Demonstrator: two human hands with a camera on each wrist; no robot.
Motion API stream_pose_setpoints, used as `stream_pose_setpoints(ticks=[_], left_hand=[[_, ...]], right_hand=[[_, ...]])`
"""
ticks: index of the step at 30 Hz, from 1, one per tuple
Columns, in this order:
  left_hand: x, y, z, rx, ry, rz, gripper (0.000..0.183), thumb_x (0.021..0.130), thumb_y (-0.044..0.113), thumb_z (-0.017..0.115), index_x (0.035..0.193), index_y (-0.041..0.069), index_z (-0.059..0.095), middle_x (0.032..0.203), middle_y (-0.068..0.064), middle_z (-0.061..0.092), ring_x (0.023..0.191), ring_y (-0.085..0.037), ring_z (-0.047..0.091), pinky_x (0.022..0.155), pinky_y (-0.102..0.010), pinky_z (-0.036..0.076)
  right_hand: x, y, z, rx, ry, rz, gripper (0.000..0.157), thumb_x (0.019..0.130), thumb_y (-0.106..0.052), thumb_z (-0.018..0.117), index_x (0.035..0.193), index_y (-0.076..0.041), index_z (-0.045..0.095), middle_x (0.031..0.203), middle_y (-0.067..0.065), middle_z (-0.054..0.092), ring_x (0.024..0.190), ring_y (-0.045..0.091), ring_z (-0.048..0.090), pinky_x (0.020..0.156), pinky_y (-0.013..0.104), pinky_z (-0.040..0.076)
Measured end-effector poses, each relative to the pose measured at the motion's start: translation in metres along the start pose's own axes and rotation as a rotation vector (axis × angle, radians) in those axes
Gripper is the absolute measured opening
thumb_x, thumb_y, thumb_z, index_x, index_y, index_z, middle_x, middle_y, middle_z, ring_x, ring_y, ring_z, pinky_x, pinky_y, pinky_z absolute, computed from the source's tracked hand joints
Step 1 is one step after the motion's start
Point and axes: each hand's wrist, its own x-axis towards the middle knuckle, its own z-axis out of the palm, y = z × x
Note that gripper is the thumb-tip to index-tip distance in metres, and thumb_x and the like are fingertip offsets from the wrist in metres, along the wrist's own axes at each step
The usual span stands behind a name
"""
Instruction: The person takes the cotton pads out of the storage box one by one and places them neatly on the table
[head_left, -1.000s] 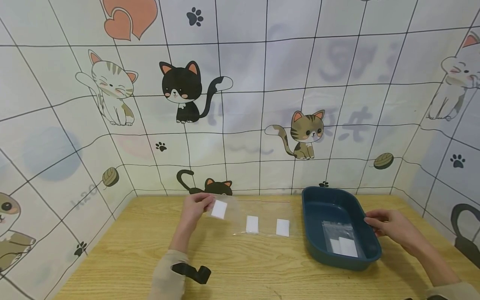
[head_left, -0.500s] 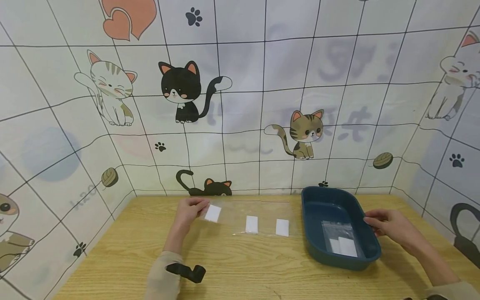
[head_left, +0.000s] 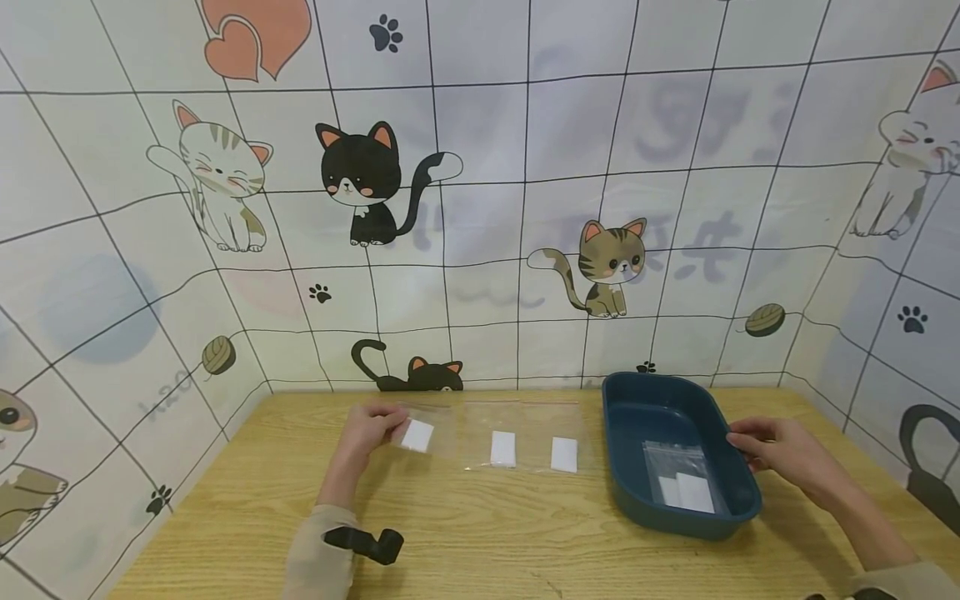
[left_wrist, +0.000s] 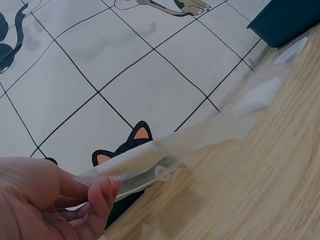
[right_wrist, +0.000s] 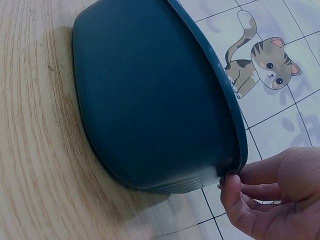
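Note:
My left hand (head_left: 365, 432) pinches the left edge of a clear plastic bag (head_left: 441, 427) with a white card (head_left: 417, 436) in it. In the left wrist view this bag (left_wrist: 150, 172) is held slightly above the wooden table. To its right lie two similar clear bags, with one white card (head_left: 503, 448) in the nearer and another card (head_left: 564, 455) in the farther. My right hand (head_left: 783, 454) holds the right rim of a dark blue plastic basin (head_left: 624, 479), thumb and fingers on its edge (right_wrist: 240, 145). Inside the basin are clear zip bags (head_left: 678, 460) with white cards; their number is unclear.
The light wooden table (head_left: 480, 533) meets a cloth backdrop (head_left: 487, 217) with a grid and cartoon cats along its back edge. More of that backdrop stands at both sides. A black strap (head_left: 363, 543) crosses my left sleeve.
My left hand has moved left and slightly down with its bag, drawing it away from the two other bags. The right hand and the basin stay where they were.

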Motion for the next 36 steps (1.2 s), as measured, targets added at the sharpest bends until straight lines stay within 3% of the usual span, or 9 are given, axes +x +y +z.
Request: stream_pose_setpoints(ticks=[9, 21, 36], left_hand=[[-0.001, -0.001, 0.002, 0.123, -0.022, -0.008, 0.019, 0.094, -0.005, 0.063, 0.108, -0.018, 0.066, 0.089, -0.013, 0.068, 0.068, -0.009, 0.059, 0.060, -0.020, 0.051], [-0.001, -0.007, 0.004, 0.270, 0.035, 0.056, 0.016, 0.089, -0.005, 0.067, 0.098, -0.018, 0.067, 0.086, -0.018, 0.068, 0.065, -0.012, 0.059, 0.061, -0.023, 0.051], [0.008, -0.017, 0.007, 0.386, 0.088, 0.055, 0.014, 0.085, -0.002, 0.069, 0.093, -0.014, 0.070, 0.074, -0.010, 0.065, 0.058, -0.010, 0.054, 0.053, -0.018, 0.045]], right_hand=[[-0.001, 0.000, 0.000, -0.002, 0.000, -0.009, 0.044, 0.107, -0.017, 0.053, 0.128, 0.021, 0.050, 0.101, 0.010, 0.067, 0.078, 0.015, 0.062, 0.070, 0.031, 0.057], [0.001, 0.003, -0.001, -0.004, -0.003, -0.006, 0.044, 0.107, -0.017, 0.052, 0.129, 0.021, 0.049, 0.104, 0.012, 0.067, 0.080, 0.016, 0.063, 0.070, 0.030, 0.057], [0.000, 0.000, -0.001, -0.008, -0.011, 0.014, 0.047, 0.107, -0.019, 0.052, 0.131, 0.022, 0.048, 0.105, 0.012, 0.068, 0.081, 0.015, 0.064, 0.071, 0.030, 0.056]])
